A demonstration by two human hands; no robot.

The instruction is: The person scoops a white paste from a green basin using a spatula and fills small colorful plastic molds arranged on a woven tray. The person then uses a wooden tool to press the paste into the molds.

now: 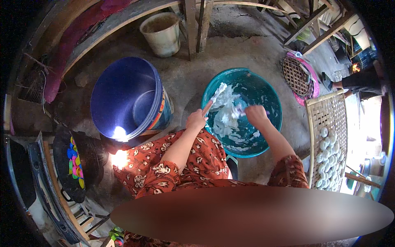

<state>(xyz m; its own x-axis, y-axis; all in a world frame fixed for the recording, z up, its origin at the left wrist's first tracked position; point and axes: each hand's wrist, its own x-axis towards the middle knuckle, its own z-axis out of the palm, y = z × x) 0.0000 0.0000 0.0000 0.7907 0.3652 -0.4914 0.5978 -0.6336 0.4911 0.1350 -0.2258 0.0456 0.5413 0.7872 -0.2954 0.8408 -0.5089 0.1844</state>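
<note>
A round teal basin point(273, 88) stands in front of me, its inside smeared with white, sticky dough point(224, 117). My left hand point(196, 121) is closed around the handle of a wooden spatula point(208, 108) at the basin's left rim. White dough coats the spatula's upper end, which points up and to the right over the basin. My right hand point(257, 115) is closed above the right part of the basin. A blurred whitish thing sticks out leftward from its fingers toward the dough; its kind cannot be made out.
Left of the basin stands a big blue bucket point(119, 88), with a dirty white bucket point(162, 39) behind. At right, a woven bamboo tray point(314, 119) bears many white lumps. Beyond are a round woven basket point(296, 76), a person's legs point(362, 82) and a small fire point(355, 67).
</note>
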